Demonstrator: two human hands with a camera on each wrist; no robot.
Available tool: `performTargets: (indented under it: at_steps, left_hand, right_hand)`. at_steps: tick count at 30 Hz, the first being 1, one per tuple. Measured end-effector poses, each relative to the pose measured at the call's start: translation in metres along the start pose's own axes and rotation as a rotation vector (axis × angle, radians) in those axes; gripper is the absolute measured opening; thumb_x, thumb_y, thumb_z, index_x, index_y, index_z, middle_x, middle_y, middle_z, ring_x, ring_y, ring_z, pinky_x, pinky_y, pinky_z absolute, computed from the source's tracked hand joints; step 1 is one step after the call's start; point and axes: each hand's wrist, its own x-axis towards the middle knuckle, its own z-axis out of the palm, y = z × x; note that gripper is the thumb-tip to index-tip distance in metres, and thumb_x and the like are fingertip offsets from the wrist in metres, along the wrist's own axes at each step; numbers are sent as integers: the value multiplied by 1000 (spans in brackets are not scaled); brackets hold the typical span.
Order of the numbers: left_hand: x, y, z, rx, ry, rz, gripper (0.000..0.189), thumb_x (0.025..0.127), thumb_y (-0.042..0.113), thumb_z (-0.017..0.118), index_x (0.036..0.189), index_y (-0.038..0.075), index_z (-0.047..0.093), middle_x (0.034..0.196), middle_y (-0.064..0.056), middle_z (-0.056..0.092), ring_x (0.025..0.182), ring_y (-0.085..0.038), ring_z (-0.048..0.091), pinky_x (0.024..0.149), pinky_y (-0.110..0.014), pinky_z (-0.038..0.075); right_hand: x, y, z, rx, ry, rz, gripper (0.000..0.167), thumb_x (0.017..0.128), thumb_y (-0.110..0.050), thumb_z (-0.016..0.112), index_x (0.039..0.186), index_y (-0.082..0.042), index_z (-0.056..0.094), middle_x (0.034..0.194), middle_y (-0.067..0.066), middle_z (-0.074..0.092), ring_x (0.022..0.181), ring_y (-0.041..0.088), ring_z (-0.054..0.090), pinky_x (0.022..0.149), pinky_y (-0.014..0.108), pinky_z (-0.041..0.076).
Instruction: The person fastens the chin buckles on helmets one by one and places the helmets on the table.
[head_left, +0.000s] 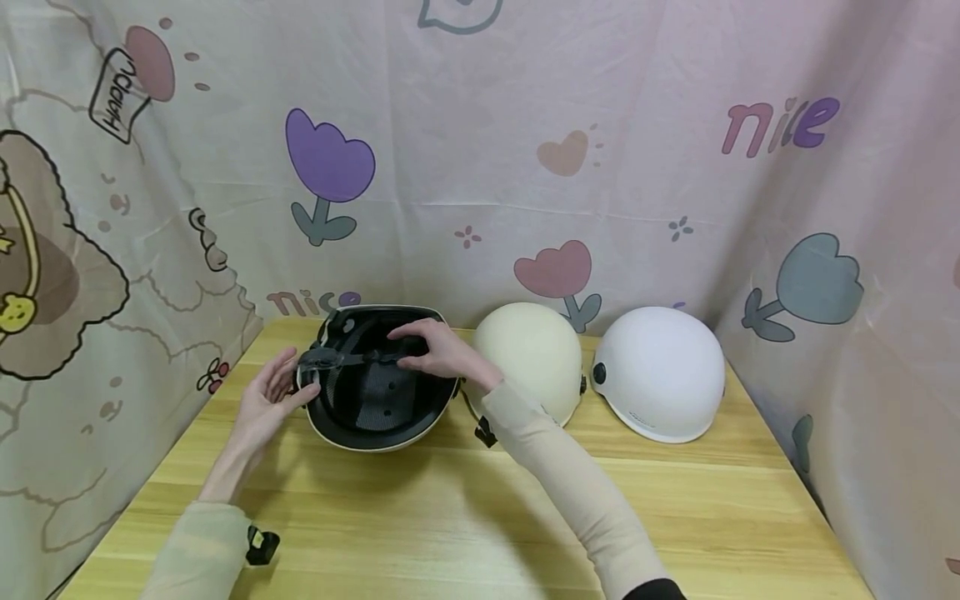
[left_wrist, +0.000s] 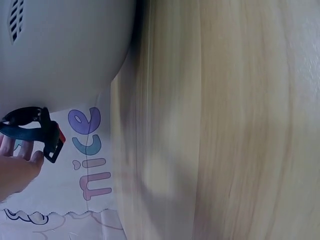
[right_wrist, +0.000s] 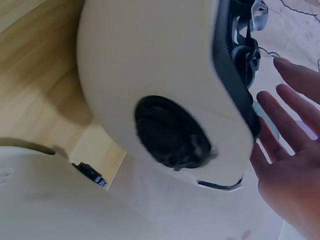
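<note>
An upturned helmet (head_left: 382,404) with a black lining lies at the left of the table, its opening towards me. A dark strap (head_left: 352,359) runs across that opening. My left hand (head_left: 262,408) is at the helmet's left side, thumb by the rim; in the left wrist view its fingers (left_wrist: 25,150) are against the strap with a black buckle (left_wrist: 51,137). My right hand (head_left: 442,354) reaches over the opening from the right. Its fingers are spread, with nothing between them in the right wrist view, close to the rim. A black round side piece (right_wrist: 170,132) shows on the pale shell.
Right of the upturned helmet stand a cream helmet (head_left: 525,350), partly behind my right forearm, and a white helmet (head_left: 660,371). A black buckle (head_left: 485,432) hangs by the cream one. Behind the wooden table (head_left: 420,517) hangs a printed curtain (head_left: 465,125).
</note>
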Motion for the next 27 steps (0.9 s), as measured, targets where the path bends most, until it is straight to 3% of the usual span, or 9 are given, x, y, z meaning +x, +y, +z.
performTargets:
  at_steps: [7, 12, 15, 20, 23, 27]
  left_hand:
    - [-1, -2, -3, 6, 0, 10, 79, 96, 18, 70, 161, 24, 25, 151, 8, 47, 155, -17, 26, 126, -20, 20]
    - [-2, -2, -4, 25, 8, 22, 80, 94, 17, 72, 160, 23, 27, 132, 26, 50, 150, -10, 32, 123, -15, 25]
    - [-2, -1, -4, 33, 2, 17, 80, 94, 18, 73, 160, 24, 27, 131, 27, 50, 149, -9, 32, 120, -11, 26]
    - [-3, 1, -3, 44, -14, -12, 82, 93, 23, 74, 160, 29, 26, 141, 19, 50, 155, -26, 24, 122, -13, 26]
    - [-3, 1, -4, 37, -23, -23, 82, 93, 23, 74, 160, 31, 26, 144, 16, 50, 155, -35, 19, 127, -24, 23]
    - [-4, 1, -4, 24, -32, -31, 83, 93, 22, 74, 160, 33, 25, 141, 20, 50, 155, -37, 18, 129, -38, 21]
  right_hand:
    - [14, -6, -6, 118, -110, 27, 46, 93, -14, 72, 136, -3, 61, 139, 10, 64, 135, 22, 54, 117, 32, 43]
    - [27, -8, -4, 184, -172, 42, 47, 93, -13, 72, 138, -2, 60, 140, 10, 64, 135, 20, 55, 115, 29, 43]
    - [32, -9, -1, 217, -192, 54, 47, 93, -11, 71, 138, -1, 60, 140, 11, 64, 133, 21, 56, 115, 27, 43]
    - [39, -6, 7, 251, -229, 60, 46, 94, -10, 70, 137, 0, 59, 140, 13, 63, 133, 23, 58, 114, 24, 44]
    - [42, -4, 12, 272, -247, 72, 45, 94, -9, 70, 137, 2, 59, 139, 15, 63, 131, 25, 59, 110, 24, 47]
    - [44, -2, 18, 275, -245, 92, 42, 95, -10, 69, 135, 2, 61, 136, 15, 65, 125, 24, 62, 103, 22, 52]
